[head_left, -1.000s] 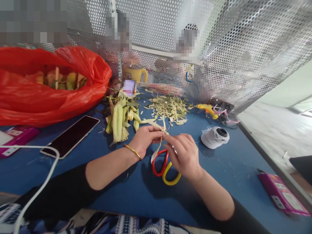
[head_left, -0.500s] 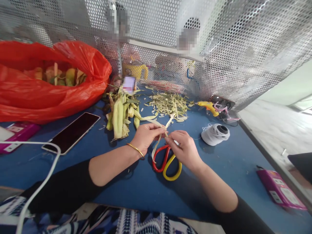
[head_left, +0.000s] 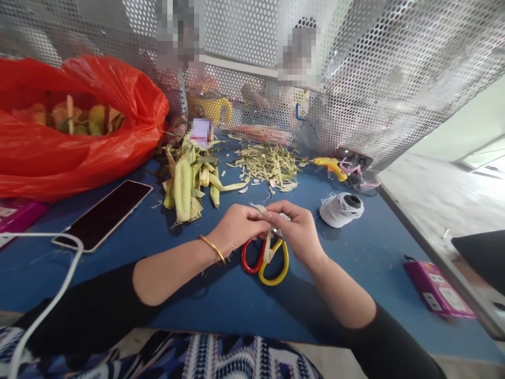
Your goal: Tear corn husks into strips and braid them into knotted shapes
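Note:
My left hand (head_left: 240, 229) and my right hand (head_left: 299, 227) meet above the middle of the blue table, thumbs and fingertips pinched together. Between them they grip a pale strip of corn husk (head_left: 269, 250), whose end hangs below the fingers. Directly beneath lie scissors (head_left: 273, 282) with one red and one yellow handle loop; my hands partly cover their upper part. A bunch of green-yellow corn husks (head_left: 182, 189) rests beyond my left hand. Farther off is a heap of husk shreds (head_left: 270, 166). A cone of white thread (head_left: 337, 212) lies tilted to the right of my right hand.
A red plastic bag (head_left: 130, 110) bulges at the left, with a phone (head_left: 104, 215) in front. A white cable (head_left: 74, 263) crosses the lower left. A yellow glue gun (head_left: 331, 167) lies by the perforated metal screen (head_left: 244, 31). A purple power strip (head_left: 437, 289) is at right.
My hands have drawn closer together on the husk strip. Its upper end no longer sticks up, and its tail now hangs over the scissors. The view has shifted slightly.

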`<action>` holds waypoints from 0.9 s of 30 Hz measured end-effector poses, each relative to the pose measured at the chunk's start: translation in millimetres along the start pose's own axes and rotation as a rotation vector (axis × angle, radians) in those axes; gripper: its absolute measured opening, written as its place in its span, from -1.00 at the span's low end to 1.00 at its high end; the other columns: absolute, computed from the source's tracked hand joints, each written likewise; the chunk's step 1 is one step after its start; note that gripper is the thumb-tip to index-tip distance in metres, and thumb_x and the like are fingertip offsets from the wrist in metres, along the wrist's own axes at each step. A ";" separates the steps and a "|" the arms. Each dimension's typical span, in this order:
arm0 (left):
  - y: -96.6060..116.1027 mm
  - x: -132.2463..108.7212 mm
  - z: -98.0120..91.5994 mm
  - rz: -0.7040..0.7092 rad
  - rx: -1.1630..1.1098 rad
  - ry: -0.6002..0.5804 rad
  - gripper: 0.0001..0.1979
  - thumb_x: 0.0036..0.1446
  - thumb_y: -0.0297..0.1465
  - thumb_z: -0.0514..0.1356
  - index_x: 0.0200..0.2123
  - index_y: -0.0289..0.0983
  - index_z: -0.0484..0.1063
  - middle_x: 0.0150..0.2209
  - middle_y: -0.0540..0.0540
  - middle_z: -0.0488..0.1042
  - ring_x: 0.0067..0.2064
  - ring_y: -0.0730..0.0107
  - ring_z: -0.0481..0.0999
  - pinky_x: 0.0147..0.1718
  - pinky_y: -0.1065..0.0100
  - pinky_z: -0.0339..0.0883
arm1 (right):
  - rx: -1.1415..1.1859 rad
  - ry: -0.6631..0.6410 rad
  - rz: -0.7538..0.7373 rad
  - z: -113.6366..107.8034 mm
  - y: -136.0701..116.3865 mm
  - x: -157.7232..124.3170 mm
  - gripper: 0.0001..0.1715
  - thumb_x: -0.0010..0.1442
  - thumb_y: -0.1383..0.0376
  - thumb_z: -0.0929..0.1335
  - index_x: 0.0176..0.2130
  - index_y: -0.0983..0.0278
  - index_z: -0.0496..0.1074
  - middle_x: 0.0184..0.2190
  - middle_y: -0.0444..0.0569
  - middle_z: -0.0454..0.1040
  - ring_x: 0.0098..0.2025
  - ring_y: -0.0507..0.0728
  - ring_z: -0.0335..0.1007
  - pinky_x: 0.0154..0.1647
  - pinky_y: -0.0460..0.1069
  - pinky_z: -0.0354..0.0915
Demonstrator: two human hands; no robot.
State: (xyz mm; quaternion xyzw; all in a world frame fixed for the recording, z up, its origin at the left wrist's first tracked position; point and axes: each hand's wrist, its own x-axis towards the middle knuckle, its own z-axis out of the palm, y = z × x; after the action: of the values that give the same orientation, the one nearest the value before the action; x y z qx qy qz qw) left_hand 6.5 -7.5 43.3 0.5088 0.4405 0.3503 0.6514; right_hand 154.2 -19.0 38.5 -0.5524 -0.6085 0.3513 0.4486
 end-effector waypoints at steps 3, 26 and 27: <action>-1.3 -0.8 1.9 -0.066 0.007 0.003 -0.86 -0.12 -0.55 0.26 -0.65 -0.29 0.53 -0.66 0.02 0.44 -0.58 0.53 0.36 -0.53 0.47 0.22 | 0.102 0.003 0.084 3.2 -2.2 -3.3 -0.80 -0.03 0.17 0.46 -0.48 0.25 0.46 -0.51 -0.12 0.48 -0.45 0.06 0.38 -0.38 -0.03 0.31; 1.4 14.0 -8.7 -0.105 -0.336 0.254 -0.88 -0.14 -0.53 0.40 -0.58 -0.35 0.51 -0.60 -0.02 0.50 -0.55 0.52 0.46 -0.52 0.50 0.29 | -0.312 -0.265 -0.046 -2.7 0.2 -0.2 -0.61 0.25 0.14 0.22 -0.55 0.24 0.29 -0.62 -0.18 0.28 -0.52 0.00 0.17 -0.46 -0.10 0.13; 2.8 13.8 -9.3 -0.122 -0.369 0.239 -0.90 -0.09 -0.54 0.38 -0.56 -0.35 0.51 -0.58 -0.02 0.51 -0.54 0.52 0.47 -0.53 0.51 0.29 | -0.281 -0.214 -0.053 -3.6 2.3 1.5 -0.63 0.26 0.15 0.21 -0.50 0.24 0.35 -0.57 -0.15 0.35 -0.48 0.02 0.24 -0.41 -0.08 0.18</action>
State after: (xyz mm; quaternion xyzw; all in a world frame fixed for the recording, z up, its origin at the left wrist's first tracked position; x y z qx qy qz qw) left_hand 2.9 9.0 42.1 0.3087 0.4729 0.4425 0.6966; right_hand 158.4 -17.4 37.9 -0.5531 -0.7101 0.3074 0.3088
